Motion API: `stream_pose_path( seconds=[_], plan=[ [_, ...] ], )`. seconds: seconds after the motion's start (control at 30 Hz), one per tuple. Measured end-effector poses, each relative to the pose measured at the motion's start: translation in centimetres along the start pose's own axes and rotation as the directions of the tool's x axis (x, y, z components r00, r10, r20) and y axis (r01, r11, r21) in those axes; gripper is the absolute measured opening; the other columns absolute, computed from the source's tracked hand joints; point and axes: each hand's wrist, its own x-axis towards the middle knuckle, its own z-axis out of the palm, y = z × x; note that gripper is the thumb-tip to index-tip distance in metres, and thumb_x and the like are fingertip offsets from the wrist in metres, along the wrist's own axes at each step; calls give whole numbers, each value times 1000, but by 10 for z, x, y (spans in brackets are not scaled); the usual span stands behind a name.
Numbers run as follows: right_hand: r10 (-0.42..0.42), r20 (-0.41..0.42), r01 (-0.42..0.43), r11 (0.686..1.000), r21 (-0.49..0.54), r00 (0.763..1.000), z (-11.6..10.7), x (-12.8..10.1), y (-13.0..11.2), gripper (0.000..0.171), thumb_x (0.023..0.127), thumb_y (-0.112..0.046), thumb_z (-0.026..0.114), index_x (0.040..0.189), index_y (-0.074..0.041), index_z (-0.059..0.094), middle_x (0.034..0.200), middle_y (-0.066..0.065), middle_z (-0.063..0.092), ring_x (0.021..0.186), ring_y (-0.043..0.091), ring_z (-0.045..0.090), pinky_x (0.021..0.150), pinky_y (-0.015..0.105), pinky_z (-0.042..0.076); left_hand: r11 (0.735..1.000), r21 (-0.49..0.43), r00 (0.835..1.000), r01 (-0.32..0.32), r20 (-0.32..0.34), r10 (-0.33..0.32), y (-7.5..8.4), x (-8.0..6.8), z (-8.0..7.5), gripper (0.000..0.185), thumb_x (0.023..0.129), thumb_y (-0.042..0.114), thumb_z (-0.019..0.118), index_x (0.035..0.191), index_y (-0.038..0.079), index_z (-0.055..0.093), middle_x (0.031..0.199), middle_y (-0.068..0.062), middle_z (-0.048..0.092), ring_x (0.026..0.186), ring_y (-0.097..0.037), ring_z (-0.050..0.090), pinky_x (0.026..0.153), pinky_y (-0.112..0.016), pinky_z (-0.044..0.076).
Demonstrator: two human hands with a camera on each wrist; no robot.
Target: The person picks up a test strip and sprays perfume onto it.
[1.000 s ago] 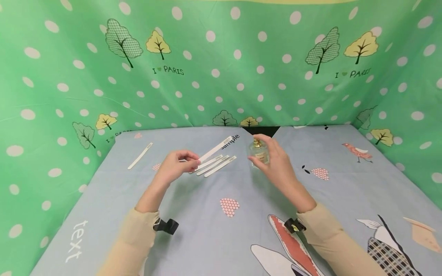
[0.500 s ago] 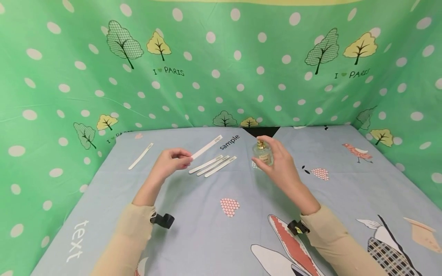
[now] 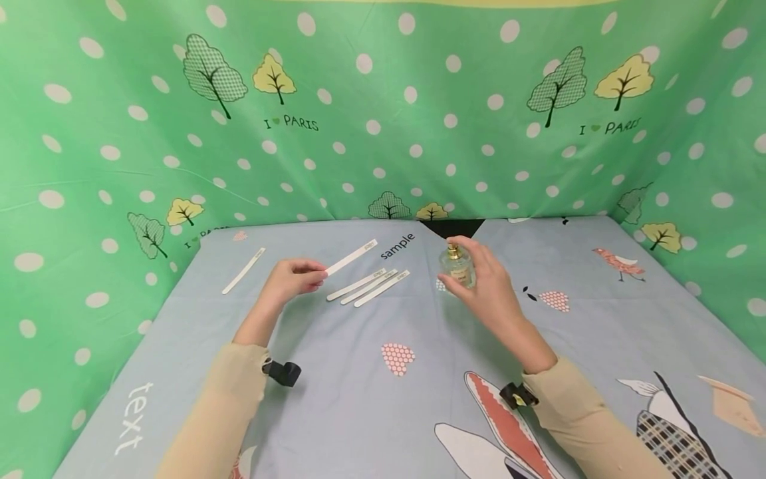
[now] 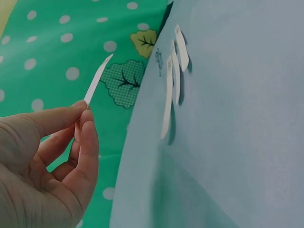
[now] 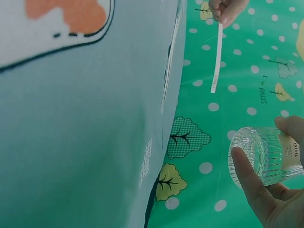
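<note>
My left hand (image 3: 294, 275) pinches one end of a white paper strip (image 3: 352, 257) between thumb and fingers, holding it above the table; the left wrist view shows the same strip (image 4: 97, 80) rising from my fingertips (image 4: 83, 111). My right hand (image 3: 486, 279) grips a small clear glass bottle (image 3: 457, 268) with a gold top, lifted off the table to the right of the strip. In the right wrist view the ribbed bottle (image 5: 266, 154) sits in my fingers and the strip (image 5: 217, 54) hangs from the other hand (image 5: 227, 8).
Three more white strips (image 3: 368, 287) lie side by side on the blue printed tablecloth (image 3: 335, 372) between my hands. A single strip (image 3: 243, 271) lies at the far left. Green dotted fabric walls (image 3: 383, 120) close in the back and sides.
My left hand has lifted its strip clear of the others and drawn it left. The right hand with the bottle has shifted a little to the right.
</note>
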Motion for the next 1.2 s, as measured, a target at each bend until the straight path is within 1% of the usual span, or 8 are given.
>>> stream_pose_path(
  seconds=[0.2,0.4,0.53,0.63,0.77,1.0,1.1,1.2],
  plan=[
    [2,1,-2,1000,-3,1000,-1,0,0,64,84,-20,81,139,-22,47,125,16,60,110,34,60,84,56,55,999,-1,999,48,3,-48,-9,9,-1,37,91,12,72,119,-10,66,76,12,67,68,2,63,70,-16,58],
    [3,0,-3,1000,-5,1000,-2,0,1,64,84,-19,81,139,-22,47,125,16,60,111,34,60,85,56,54,995,49,997,82,0,-82,-19,17,-2,34,91,12,72,116,-9,68,71,12,65,65,1,61,71,-21,59],
    [1,-7,-1,1000,-9,1000,-2,-1,2,64,84,-19,81,139,-22,47,125,16,60,110,34,60,84,56,55,994,35,995,101,8,-101,-22,19,-1,34,90,11,72,116,-10,67,71,11,65,64,1,62,69,-19,59],
    [12,-4,-12,1000,-6,1000,-2,-1,1,65,84,-20,81,139,-23,47,125,15,60,109,34,60,83,55,55,991,24,991,132,6,-132,-24,20,-1,33,90,10,73,116,-9,68,71,12,66,64,1,62,67,-17,58],
    [26,2,-26,1000,-3,1000,-3,-1,1,65,85,-21,80,140,-23,46,126,16,60,109,35,61,81,55,56,986,29,987,162,2,-162,-26,20,-2,33,90,9,73,117,-8,69,73,11,66,66,0,62,69,-18,59],
    [34,0,-34,999,-6,999,-4,-1,1,65,85,-22,81,140,-24,47,127,15,60,110,35,61,81,55,56,989,75,992,127,12,-129,-31,20,-5,33,91,9,71,119,-7,67,85,3,70,70,-1,64,72,-20,59],
    [33,-1,-33,999,-5,999,-3,-2,1,64,84,-22,81,139,-24,47,126,15,60,110,35,61,81,56,56,990,75,993,117,7,-118,-35,19,-7,33,91,7,70,120,-8,66,90,0,71,70,-1,64,71,-19,59],
    [29,-2,-29,1000,-4,1000,-3,-3,2,64,85,-21,81,139,-24,47,126,15,61,110,34,61,82,55,55,991,71,994,109,1,-110,-39,18,-11,35,91,7,70,121,-9,64,91,0,70,71,0,63,70,-18,59]
  ],
)
